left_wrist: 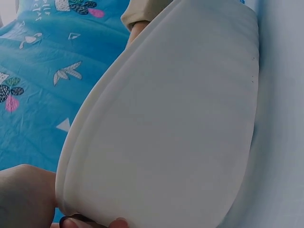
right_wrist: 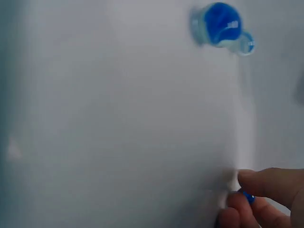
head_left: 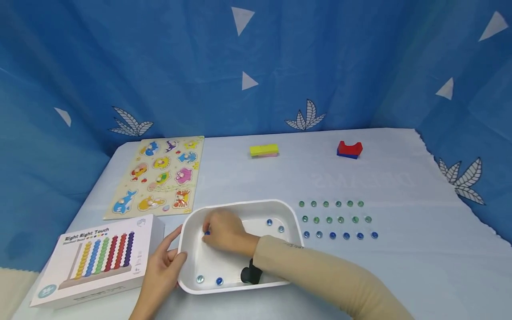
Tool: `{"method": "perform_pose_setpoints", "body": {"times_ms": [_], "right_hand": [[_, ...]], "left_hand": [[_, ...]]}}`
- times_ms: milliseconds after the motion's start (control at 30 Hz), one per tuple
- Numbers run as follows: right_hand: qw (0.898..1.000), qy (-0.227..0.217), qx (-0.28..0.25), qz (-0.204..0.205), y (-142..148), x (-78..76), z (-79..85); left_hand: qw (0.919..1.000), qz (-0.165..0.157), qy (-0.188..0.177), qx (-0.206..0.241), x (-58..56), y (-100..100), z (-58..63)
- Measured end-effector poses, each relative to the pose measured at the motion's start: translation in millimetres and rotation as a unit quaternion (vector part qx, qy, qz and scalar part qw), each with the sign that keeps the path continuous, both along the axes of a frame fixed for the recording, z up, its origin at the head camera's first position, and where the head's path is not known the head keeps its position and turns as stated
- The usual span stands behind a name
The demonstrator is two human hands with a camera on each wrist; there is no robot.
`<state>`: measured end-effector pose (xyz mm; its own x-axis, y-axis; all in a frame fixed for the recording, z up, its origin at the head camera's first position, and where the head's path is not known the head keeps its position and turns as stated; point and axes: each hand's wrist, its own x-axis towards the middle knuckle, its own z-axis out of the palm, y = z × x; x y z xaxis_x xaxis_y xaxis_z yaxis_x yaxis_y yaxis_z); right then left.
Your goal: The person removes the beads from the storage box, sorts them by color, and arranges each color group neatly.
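A white plastic tray (head_left: 240, 290) stands at the front middle of the table. My left hand (head_left: 163, 266) grips its left end, thumb at the rim and fingers against the outer wall; the left wrist view shows mainly that wall. Inside the tray, near its left end, my right hand (head_left: 225, 230) pinches a small blue glass marble (right_wrist: 249, 196) between thumb and fingers. Apart from it lie a clear marble (head_left: 200, 279) and a blue marble (head_left: 219, 281) at the front, plus a blue one (head_left: 270, 222) and a pale one (head_left: 282, 229) at the right.
Right of the tray, green and blue marbles (head_left: 341, 220) lie in three rows. On the left are a bead-toy box (head_left: 100, 258) and a sea-animal puzzle board (head_left: 160, 175). Farther back sit a yellow block (head_left: 264, 150) and a red block (head_left: 349, 149) on a blue one.
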<state>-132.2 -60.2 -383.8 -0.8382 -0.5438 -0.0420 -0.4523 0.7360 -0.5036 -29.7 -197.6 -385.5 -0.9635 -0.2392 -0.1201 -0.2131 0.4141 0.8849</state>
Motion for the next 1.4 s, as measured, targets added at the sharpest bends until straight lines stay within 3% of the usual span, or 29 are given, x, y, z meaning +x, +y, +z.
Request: {"method": "perform_pose_setpoints", "body": {"times_ms": [167, 333, 433, 567, 700, 833, 967, 1133, 1300, 1400], "right_hand": [[0.996, -0.058, -0.025, 0.064, 13, 2.4, 18.9], [0.975, -0.109, -0.097, 0.165, 52, 3.5, 48.6], [0.967, -0.124, -0.137, 0.176, 83, 5.7, 60.9], [0.972, -0.109, -0.156, 0.135, 130, 11.0, 70.1], [0.986, -0.08, -0.135, 0.054, 184, 20.5, 68.8], [0.992, -0.047, -0.115, -0.035, 237, 34.5, 57.3], [0.992, -0.034, -0.079, -0.094, 274, 46.6, 36.8], [0.99, -0.043, -0.053, -0.126, 286, 54.8, 5.2], [0.987, -0.038, -0.106, -0.116, 274, 59.3, -16.3], [0.985, 0.004, -0.134, -0.105, 265, 59.9, -25.1]], "left_hand": [[0.9999, -0.005, 0.008, 0.01, 0.5, 3, -0.4], [0.9999, -0.001, -0.013, -0.001, -0.3, 1, 0.5], [0.9997, 0.003, -0.022, -0.007, -0.7, 0, 0.7], [0.9998, 0.005, -0.021, -0.003, -0.7, 0, 0.7], [0.9998, 0.003, -0.019, 0.001, -0.2, 1, 1.0], [0.9997, 0.004, -0.024, -0.001, -0.3, 2, 2.5], [0.9996, 0.007, -0.026, -0.006, -0.2, 2, 4.0], [0.9997, 0.009, -0.025, -0.005, -0.6, 2, 3.4], [0.9995, 0.009, -0.029, -0.002, -0.8, 2, 2.9], [0.9995, 0.01, -0.03, 0.0, -0.6, 3, 3.1]]}}
